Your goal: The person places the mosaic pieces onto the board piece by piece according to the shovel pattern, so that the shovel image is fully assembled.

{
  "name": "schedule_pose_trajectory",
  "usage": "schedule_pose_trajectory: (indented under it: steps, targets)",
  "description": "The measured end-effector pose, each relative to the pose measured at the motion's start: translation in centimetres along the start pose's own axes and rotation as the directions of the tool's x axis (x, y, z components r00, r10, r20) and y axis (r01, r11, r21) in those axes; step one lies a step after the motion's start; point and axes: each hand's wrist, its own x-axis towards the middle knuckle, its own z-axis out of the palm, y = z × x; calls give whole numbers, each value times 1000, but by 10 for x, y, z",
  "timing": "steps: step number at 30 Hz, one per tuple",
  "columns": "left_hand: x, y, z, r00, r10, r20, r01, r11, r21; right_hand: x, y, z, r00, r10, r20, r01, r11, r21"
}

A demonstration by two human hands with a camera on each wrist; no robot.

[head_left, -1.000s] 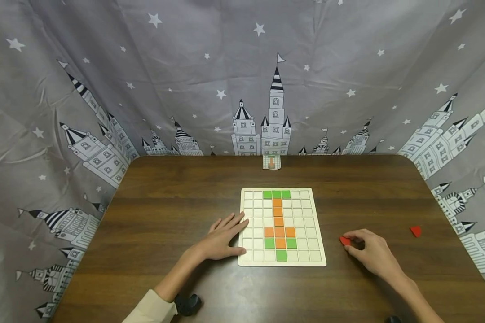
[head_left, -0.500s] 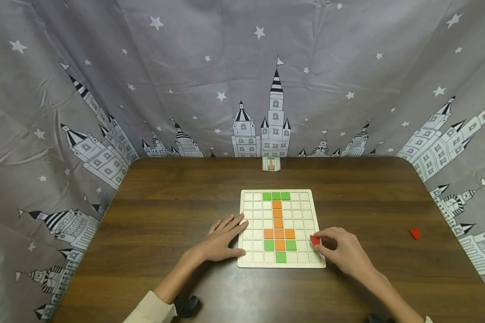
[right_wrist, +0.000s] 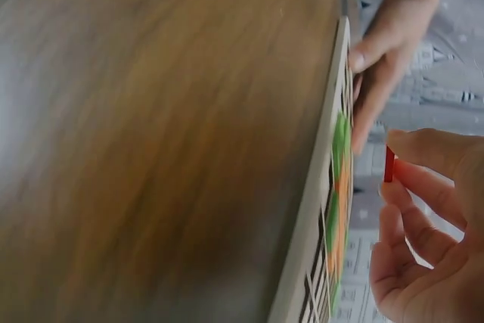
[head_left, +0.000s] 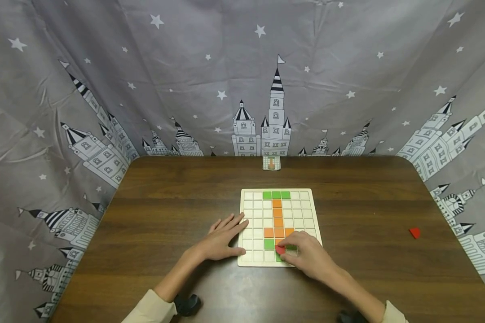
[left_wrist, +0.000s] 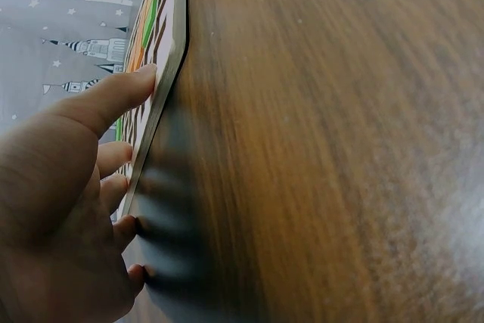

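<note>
A cream grid board [head_left: 306,213] lies on the table, with green tiles [head_left: 276,195] and orange tiles [head_left: 278,213] set in its cells. Along its left edge rests my left hand [head_left: 221,241], fingers spread, thumb and fingertips on the rim. My right hand [head_left: 312,256] pinches a thin red tile [right_wrist: 389,164] between thumb and fingers, held over the lower middle of the board. The right wrist view shows this tile edge-on, apart from the board; its full outline is partly covered by the fingers. My right hand hides some lower right cells.
Another red tile [head_left: 415,233], roughly triangular, lies on the wooden table [head_left: 178,193] to the right. A small card [head_left: 271,163] with a printed grid pattern sits at the table's back edge. Behind hangs a grey curtain [head_left: 327,103] with castles and stars.
My right hand has carried the red tile leftward from the table beside the board to above its lower middle. My left hand stays on the board's left edge.
</note>
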Motion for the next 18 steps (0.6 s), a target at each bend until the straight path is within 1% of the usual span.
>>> schedule_pose_trajectory:
  steps: [5, 10, 13, 18]
  targets:
    - [1, 0, 0, 1000, 1, -4, -1, 1000, 6, 5, -7, 13, 999, 32, 40, -32, 999, 0]
    - [1, -1, 0, 1000, 1, -3, -1, 1000, 14, 3, -9, 21, 995, 71, 71, -70, 998, -8]
    - [1, -1, 1, 1000, 1, -4, -1, 1000, 11, 3, -10, 24, 994, 78, 71, -77, 997, -19]
    - [0, -1, 1, 1000, -1, -1, 1, 1000, 9, 4, -11, 26, 997, 63, 43, -62, 997, -35]
